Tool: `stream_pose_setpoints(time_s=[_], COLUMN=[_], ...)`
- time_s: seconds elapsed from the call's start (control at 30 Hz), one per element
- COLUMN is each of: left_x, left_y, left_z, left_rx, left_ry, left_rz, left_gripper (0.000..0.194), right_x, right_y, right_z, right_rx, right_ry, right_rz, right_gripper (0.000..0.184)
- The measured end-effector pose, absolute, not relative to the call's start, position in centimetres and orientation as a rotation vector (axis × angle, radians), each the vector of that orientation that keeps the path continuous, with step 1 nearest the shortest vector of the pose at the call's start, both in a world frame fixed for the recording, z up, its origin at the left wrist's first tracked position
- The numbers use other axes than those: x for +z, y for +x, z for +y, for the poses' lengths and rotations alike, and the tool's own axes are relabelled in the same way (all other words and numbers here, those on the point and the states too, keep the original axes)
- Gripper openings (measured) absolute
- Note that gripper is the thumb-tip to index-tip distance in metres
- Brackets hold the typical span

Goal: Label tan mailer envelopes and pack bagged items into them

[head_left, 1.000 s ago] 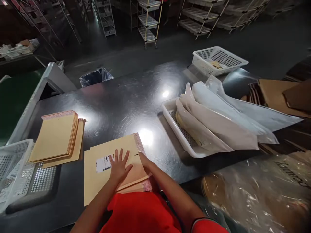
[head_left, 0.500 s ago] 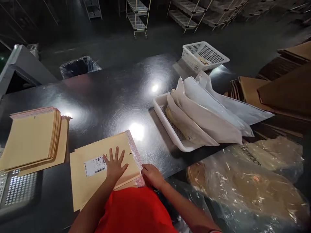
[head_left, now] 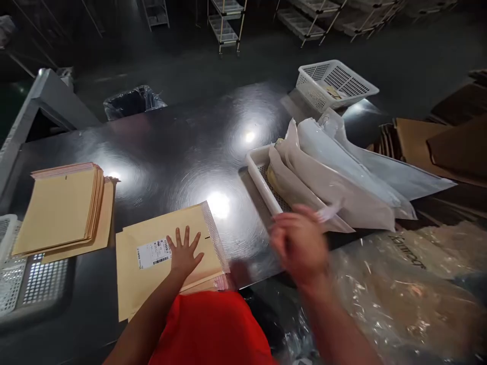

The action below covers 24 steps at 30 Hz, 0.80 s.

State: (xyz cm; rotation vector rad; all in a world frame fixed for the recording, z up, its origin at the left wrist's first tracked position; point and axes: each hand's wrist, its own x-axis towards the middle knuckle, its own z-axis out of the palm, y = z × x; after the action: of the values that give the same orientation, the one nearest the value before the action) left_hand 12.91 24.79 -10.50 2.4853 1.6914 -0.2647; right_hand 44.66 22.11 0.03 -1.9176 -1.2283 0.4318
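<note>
My left hand (head_left: 185, 257) lies flat with fingers spread on a yellow padded envelope (head_left: 148, 294), beside its white printed label (head_left: 154, 253). Bubble lining shows along the envelope's right edge, and another envelope's edge peeps out beneath it. Raised off to the right, my right hand (head_left: 300, 246) is closed and smeared by motion. From its fingers sticks a thin pale strip (head_left: 330, 211), blurred, like an adhesive backing strip. Behind that hand stands a white basket (head_left: 262, 180) loaded with white plastic mailer bags (head_left: 338, 177).
A stack of yellow padded envelopes (head_left: 61, 208) sits at left, partly over a white basket (head_left: 11, 274). Another white basket (head_left: 315, 94) stands at the table's far edge. Clear plastic-wrapped packs (head_left: 411, 294) and brown cardboard (head_left: 418, 147) fill the right. A lined bin (head_left: 133, 101) stands beyond the table.
My right hand has left the envelope's right edge and swung up and right, now with the pale strip in its fingers. My left hand stays spread on the envelope. The view has shifted slightly.
</note>
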Motion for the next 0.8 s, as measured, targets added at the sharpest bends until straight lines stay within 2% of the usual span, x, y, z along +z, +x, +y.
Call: stream_pose_setpoints(time_s=[0.1,0.17,0.27,0.5,0.63,0.8], left_x=[-10.6,-10.7,-10.6,-10.6,-10.8,-11.8], left_y=[13.0,12.9,12.9,13.0,13.1,13.0], left_z=[24.7,24.7,24.6,24.9,24.9,24.6], left_rx=[-0.222,-0.214,-0.234,-0.252,-0.262,-0.264], left_ry=[2.497,2.496,2.481,2.477,2.488,2.481], left_rz=[1.699,1.708,1.701,1.701,1.697,1.722], left_gripper=[0.070,0.070,0.070,0.071,0.072,0.078], right_x=[-4.7,-8.5,-12.3,-12.4,-12.6,-13.8], right_y=[38.7,35.6,33.9,33.1,30.4,27.4], right_z=[24.0,24.9,24.8,24.8,24.2,25.9], right_rx=[0.849,0.984,1.062,1.062,0.954,0.786], right_ry=[-2.032,-2.056,-2.019,-1.834,-1.816,-1.907], right_rz=[-1.733,-1.785,-1.793,-1.968,-2.123,-2.181], right_gripper=[0.025,0.020,0.022,0.027,0.018,0.022])
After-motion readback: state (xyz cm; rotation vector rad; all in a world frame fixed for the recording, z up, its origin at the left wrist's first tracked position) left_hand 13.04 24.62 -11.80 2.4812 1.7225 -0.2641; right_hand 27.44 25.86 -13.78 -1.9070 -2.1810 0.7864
